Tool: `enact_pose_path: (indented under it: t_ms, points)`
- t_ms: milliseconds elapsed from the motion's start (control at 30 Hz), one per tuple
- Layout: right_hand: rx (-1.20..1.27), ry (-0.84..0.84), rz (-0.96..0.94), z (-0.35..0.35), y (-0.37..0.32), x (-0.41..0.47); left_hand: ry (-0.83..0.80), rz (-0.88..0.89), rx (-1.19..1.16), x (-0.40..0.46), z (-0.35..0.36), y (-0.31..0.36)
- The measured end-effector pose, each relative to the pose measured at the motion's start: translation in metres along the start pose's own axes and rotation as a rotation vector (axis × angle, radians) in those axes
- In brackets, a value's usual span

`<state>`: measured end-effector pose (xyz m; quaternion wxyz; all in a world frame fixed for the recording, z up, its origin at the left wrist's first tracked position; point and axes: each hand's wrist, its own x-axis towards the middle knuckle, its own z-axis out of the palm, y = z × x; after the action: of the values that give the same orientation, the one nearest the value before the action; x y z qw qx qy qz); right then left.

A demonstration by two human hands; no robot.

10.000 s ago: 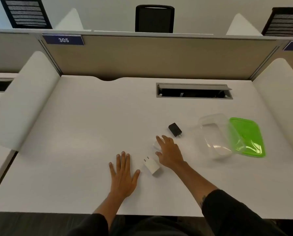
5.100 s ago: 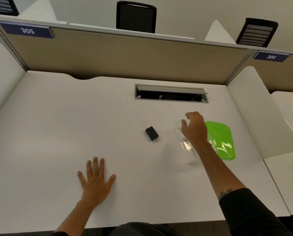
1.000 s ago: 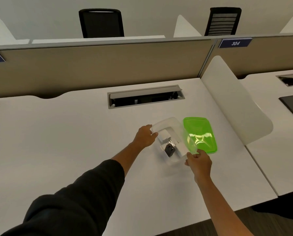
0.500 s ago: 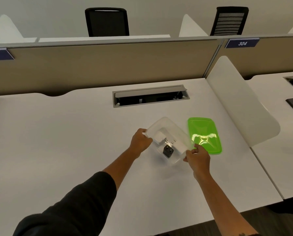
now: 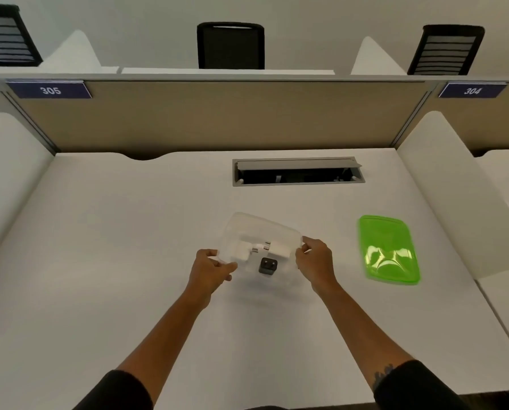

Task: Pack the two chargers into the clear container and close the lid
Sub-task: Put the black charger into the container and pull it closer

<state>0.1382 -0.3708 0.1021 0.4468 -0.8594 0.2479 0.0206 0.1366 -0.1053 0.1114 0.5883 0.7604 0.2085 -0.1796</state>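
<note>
I see my left hand (image 5: 210, 269) pinching the near-left rim of the clear rectangular plastic container (image 5: 259, 232), fingers closed on its edge, while my right hand (image 5: 315, 258) grips the right end of the same container. It sits on the white desk (image 5: 114, 247), angled across my view. Inside lie a white block charger (image 5: 249, 251) with its metal prongs showing, what looks like a second white piece touching it, and a small black charger (image 5: 267, 265) at the near side. The translucent green lid (image 5: 388, 248) lies flat, well apart to the right.
</note>
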Motion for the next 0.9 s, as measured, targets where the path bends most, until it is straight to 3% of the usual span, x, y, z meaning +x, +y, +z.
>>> enact_pose_path:
  t_ms: [533,900]
  points:
    - [-0.049,-0.040,-0.100,0.042,-0.025,0.007,0.089,-0.124,-0.027,-0.010,-0.028,-0.030]
    - [0.019,-0.054,-0.095,0.038,-0.010,0.011,0.090,-0.089,0.010,-0.017,-0.029,-0.039]
